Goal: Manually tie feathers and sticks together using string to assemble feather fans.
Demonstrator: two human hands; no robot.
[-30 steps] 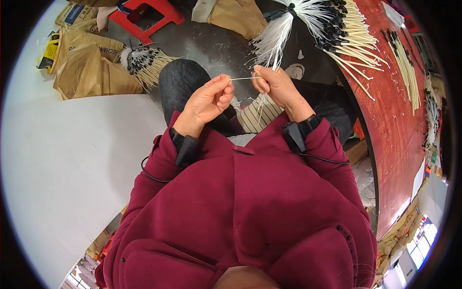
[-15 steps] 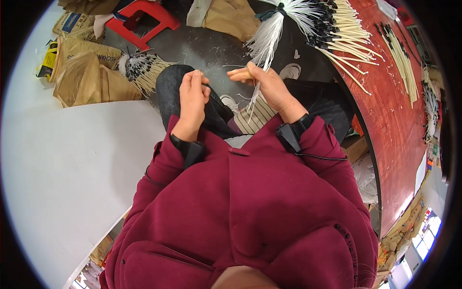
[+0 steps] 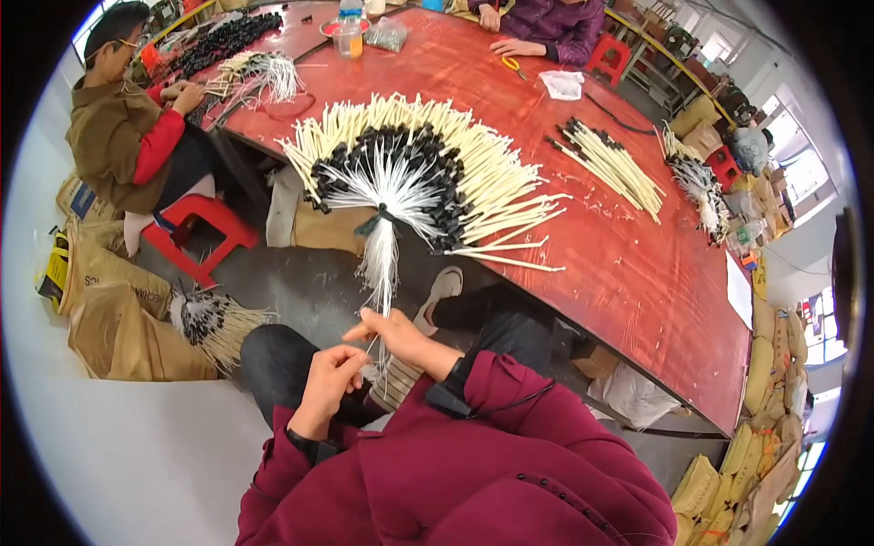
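A large fan of cream sticks with black ends (image 3: 496, 177) spreads over the near edge of the red table. Their white strings (image 3: 381, 264) gather at a dark tie and hang down over the edge toward my lap. My right hand (image 3: 405, 338) is closed around some of the hanging strings, thumb uppermost, and loose ends trail below it. Close beside it on the left, my left hand (image 3: 330, 382) pinches at thin white strands, its fingertips almost meeting the right fingers. Exactly which strand lies between the left fingertips is hard to make out.
On the red table (image 3: 637, 291) a smaller row of cream sticks (image 3: 614, 168) lies to the right. A co-worker (image 3: 132, 136) sits at the left, another person (image 3: 555, 27) across the table. A red stool (image 3: 196, 237) and brown sacks (image 3: 127, 332) stand at the left.
My view has tilted up, so more of the table and two other people show. My hands, apart before, have come together at the strings.
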